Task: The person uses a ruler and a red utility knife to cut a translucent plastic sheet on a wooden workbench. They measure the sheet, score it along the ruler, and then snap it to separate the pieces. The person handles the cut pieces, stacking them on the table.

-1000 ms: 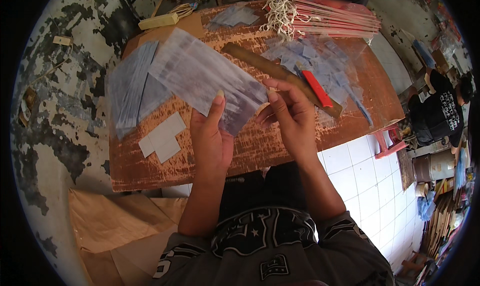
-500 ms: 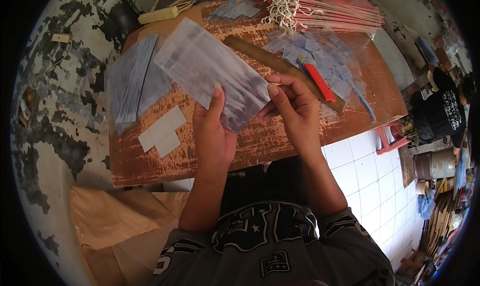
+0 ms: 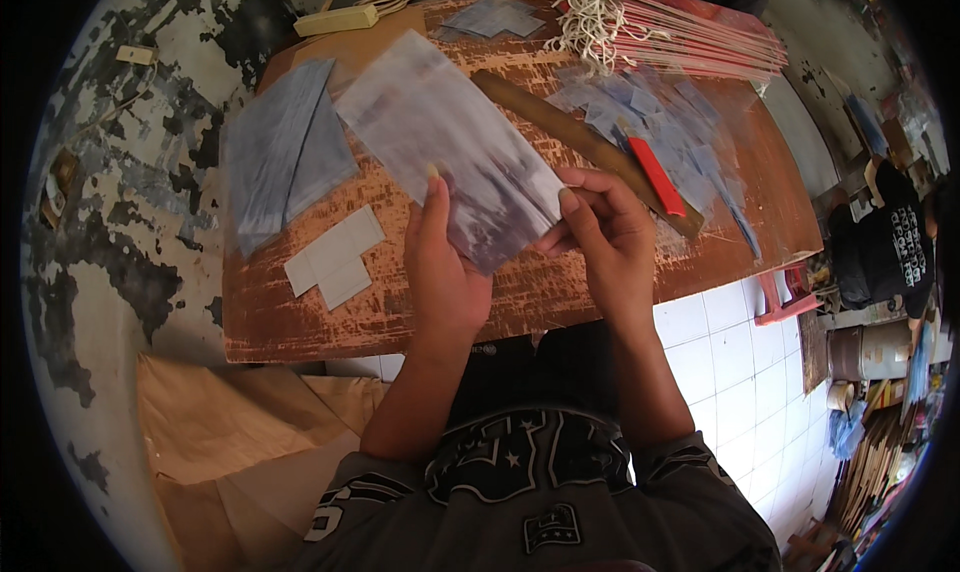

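Between my hands, above the worn brown table (image 3: 400, 317), is a stack of clear plastic sheets (image 3: 450, 142), tilted with its far end to the upper left. My left hand (image 3: 447, 262) grips its near left edge, thumb on top and fingers underneath. At the lower right corner, my right hand (image 3: 610, 237) pinches the sheets between thumb and fingers. White card pieces (image 3: 335, 257) lie on the table left of my left hand. Beyond my right hand are a long brown ruler (image 3: 550, 122) and a red-handled cutter (image 3: 655, 177) resting across it.
More plastic sheets (image 3: 285, 152) lie at the left, and scattered clear offcuts (image 3: 640, 112) at the right. Red-and-white bundled items with white cords (image 3: 680, 32) lie at the back, near a power strip (image 3: 336, 20). A person in black (image 3: 885, 242) is at far right, beyond a pink stool (image 3: 785, 297).
The whole table has shifted slightly rightward in view. Both hands keep hold of the plastic sheets, whose tilt and fanning differ only a little.
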Demonstrator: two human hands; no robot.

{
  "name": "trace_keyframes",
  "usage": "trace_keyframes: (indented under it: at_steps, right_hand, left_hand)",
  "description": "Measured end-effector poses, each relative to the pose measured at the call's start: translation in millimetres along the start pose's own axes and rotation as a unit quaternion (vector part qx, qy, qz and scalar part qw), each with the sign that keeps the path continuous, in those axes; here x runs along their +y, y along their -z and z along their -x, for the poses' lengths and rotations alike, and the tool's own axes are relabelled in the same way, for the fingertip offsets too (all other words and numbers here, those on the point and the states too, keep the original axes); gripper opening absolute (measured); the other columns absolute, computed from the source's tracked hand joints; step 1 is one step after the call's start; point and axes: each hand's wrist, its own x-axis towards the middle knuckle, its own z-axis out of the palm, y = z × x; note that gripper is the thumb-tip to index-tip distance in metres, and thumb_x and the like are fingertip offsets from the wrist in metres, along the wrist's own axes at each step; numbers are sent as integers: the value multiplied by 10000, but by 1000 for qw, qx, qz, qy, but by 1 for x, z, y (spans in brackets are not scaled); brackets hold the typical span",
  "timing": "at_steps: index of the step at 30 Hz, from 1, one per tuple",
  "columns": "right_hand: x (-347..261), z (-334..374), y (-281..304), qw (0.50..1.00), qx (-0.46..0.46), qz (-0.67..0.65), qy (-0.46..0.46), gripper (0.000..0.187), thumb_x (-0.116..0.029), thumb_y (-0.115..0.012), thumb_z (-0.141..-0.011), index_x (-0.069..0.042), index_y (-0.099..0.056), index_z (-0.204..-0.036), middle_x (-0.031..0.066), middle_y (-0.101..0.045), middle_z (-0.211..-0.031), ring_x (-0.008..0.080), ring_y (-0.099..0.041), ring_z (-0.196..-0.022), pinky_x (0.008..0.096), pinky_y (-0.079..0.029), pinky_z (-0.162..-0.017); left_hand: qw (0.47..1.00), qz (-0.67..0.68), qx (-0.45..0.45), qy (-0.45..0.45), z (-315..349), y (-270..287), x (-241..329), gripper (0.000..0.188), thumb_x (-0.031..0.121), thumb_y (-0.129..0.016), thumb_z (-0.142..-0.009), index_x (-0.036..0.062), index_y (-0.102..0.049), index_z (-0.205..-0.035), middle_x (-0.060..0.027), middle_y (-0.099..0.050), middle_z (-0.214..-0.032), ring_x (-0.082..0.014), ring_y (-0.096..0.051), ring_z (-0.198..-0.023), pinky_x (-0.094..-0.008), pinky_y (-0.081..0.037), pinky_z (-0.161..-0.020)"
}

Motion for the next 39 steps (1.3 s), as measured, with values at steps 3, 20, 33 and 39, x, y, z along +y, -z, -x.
trace_keyframes:
  at_steps: [3, 20, 33, 39]
  right_hand:
    - [3, 4, 1, 1000, 10, -6, -8, 279, -96, -621, -1131, 41, -637, -1373, 141, -763, -1085, 162, -766, -799, 281, -632, -710]
    - [23, 21, 16, 999, 48, -18, 2, 239, -83, -605, -1129, 39, -638, -1332, 146, -771, -969, 197, -770, -766, 311, -637, -701]
    - [17, 29, 18, 996, 33, -77, -22, 306, -130, -638, -1119, 46, -595, -1366, 168, -748, -1036, 227, -782, -797, 320, -650, -733]
    - [20, 28, 21, 998, 23, -39, -47, 265, -144, -629, -1130, 62, -646, -1296, 157, -751, -1010, 227, -784, -779, 323, -646, -720]
  left_hand:
    - [1000, -21, -4, -7, 2, 3, -1, 448, 298, -550, -1170, 12, -502, -1511, -123, -656, -1413, -240, -672, -1294, -428, -566, -1101]
    - [997, -46, -46, -36, 7, 13, -22, 347, 242, -586, -1164, 20, -612, -1429, -74, -690, -1382, -155, -663, -1252, -364, -550, -1084]
    - [996, -70, -9, -46, 11, 6, -22, 313, 234, -626, -1150, 31, -657, -1386, -13, -711, -1295, -76, -638, -1162, -296, -497, -1055]
    - [994, -94, -37, -35, 11, 16, -20, 364, 228, -589, -1162, 32, -596, -1468, -71, -672, -1410, -152, -634, -1291, -362, -517, -1114]
